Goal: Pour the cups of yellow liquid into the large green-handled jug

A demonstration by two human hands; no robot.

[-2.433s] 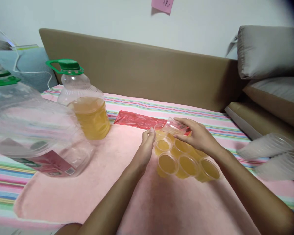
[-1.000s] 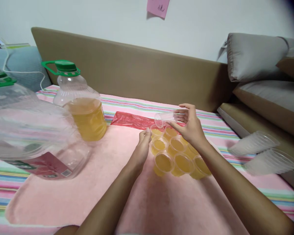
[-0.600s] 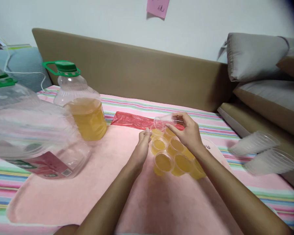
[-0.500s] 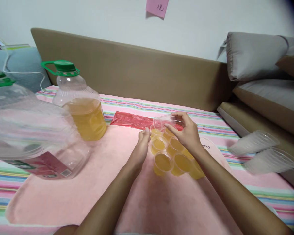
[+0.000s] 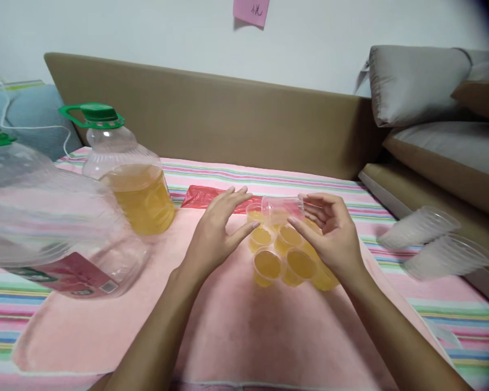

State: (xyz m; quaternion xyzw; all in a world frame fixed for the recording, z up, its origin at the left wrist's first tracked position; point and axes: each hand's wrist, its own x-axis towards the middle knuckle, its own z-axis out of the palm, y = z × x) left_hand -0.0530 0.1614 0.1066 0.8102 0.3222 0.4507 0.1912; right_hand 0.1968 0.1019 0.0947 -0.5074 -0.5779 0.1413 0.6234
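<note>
A clear plastic cup point(image 5: 283, 209) lies tilted on its side above the group of filled cups, its base end between the fingers and thumb of my right hand point(image 5: 330, 231). Under it stand several clear plastic cups of yellow drink point(image 5: 268, 264), packed close together on a pink mat point(image 5: 146, 326). To their left hovers my left hand point(image 5: 218, 225), open, fingers stretched toward the cup and holding nothing. My right hand and the cup hide part of the filled cups at the back.
A large bottle half full of yellow drink point(image 5: 140, 195) stands at the left, behind a nearer clear bottle point(image 5: 57, 228). Two stacks of cups point(image 5: 448, 258) lie at the right. A red plastic bag point(image 5: 199, 196) lies behind the cups, before a brown headboard point(image 5: 212, 125). Cushions point(image 5: 419, 81) are piled right.
My left hand has opened and moved up and left from the filled cups. My right hand has shifted slightly right, with the clear cup still in it.
</note>
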